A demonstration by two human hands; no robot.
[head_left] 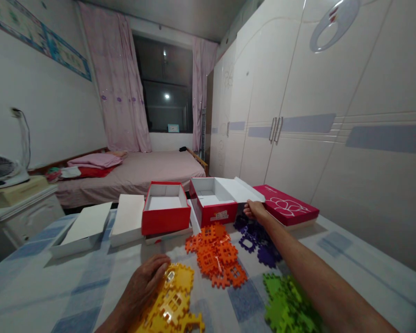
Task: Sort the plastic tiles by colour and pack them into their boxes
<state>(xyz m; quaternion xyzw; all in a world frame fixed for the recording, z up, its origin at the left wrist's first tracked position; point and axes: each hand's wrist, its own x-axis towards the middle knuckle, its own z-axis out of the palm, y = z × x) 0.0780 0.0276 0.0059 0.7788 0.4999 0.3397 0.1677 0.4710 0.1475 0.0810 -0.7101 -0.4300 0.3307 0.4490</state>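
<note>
My left hand lies along the left side of a pile of yellow interlocking plastic pieces, fingers together and fairly straight. Farther off, my right hand has its fingers curled at the lower edge of the white box flap. That flap belongs to an open red box with a white inside. Below my right hand are dark purple interlocking pieces, partly covered by my forearm. Orange pieces are heaped in the middle, and green ones lie under my right forearm.
A second open red box stands left of the first. Two white box parts lie farther left. At the right is a closed crimson box. All rest on a checked cloth; a bed and wardrobe are beyond.
</note>
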